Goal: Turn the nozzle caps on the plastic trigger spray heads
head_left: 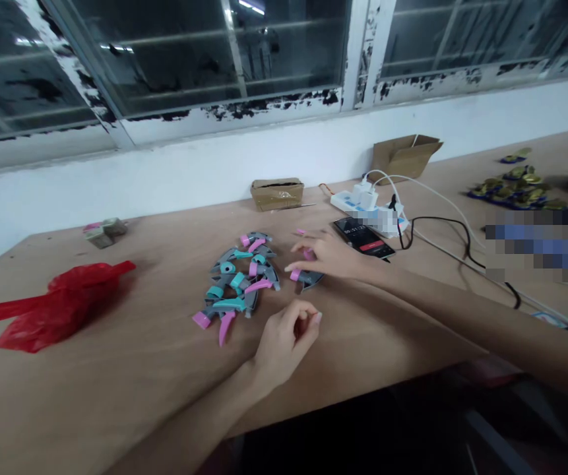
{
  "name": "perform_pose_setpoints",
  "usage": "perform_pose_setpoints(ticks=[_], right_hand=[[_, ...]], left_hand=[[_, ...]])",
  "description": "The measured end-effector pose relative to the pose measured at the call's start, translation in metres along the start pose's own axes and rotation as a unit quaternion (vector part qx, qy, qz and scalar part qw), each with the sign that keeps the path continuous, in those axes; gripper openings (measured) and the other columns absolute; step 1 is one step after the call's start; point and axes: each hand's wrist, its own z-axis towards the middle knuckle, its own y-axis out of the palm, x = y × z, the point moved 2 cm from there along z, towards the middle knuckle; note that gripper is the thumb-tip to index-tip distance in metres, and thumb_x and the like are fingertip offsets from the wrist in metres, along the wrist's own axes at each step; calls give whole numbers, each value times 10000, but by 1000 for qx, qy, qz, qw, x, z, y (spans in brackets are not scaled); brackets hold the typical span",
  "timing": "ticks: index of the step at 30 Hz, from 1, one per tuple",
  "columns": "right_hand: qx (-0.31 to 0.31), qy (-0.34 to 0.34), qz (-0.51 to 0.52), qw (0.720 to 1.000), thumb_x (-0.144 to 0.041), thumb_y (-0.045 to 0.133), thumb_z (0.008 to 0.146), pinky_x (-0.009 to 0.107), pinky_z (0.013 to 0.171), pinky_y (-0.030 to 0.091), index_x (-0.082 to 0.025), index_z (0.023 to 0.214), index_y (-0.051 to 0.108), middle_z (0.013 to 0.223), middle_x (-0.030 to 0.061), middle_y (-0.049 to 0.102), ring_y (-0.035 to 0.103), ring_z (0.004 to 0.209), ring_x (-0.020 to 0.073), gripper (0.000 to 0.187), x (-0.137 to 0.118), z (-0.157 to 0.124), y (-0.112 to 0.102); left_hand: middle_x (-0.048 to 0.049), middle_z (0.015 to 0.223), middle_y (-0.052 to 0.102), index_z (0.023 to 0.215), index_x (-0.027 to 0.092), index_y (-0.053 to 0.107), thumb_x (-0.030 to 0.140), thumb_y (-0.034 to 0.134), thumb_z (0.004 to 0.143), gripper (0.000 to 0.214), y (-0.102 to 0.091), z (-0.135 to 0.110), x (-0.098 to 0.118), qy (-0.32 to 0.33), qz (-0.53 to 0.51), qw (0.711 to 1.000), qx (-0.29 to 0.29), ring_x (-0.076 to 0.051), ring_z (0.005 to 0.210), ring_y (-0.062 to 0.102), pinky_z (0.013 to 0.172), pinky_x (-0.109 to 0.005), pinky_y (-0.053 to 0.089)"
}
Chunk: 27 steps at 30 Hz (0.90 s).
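Observation:
A heap of small grey, teal and pink plastic pieces (239,280) lies in the middle of the wooden table (115,369). My right hand (326,256) reaches over from the right, fingers spread, its fingertips resting on one grey piece with a pink end (308,278); a small pink part (300,231) lies just beyond the fingers. My left hand (286,336) rests on the table in front of the heap with its fingers curled in; nothing shows inside them.
A red plastic bag (56,303) lies at the left. A phone (363,237), a white power strip (367,204) with cables, a small brown box (277,193) and an open carton (405,155) sit behind. Gold and blue items (511,185) lie far right.

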Motion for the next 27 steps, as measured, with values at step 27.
perform_pose_setpoints(ticks=[27], right_hand=[[-34,9,-5,999,-462,642,715,495,957,188,-251,897,652,894,12,672,538,989,235,279,-3,-30,24]], left_hand=[[30,642,520,874,177,525,220,464,853,78,-15,11,-20,-48,48,995,76,-107,567,520,548,-223,423]])
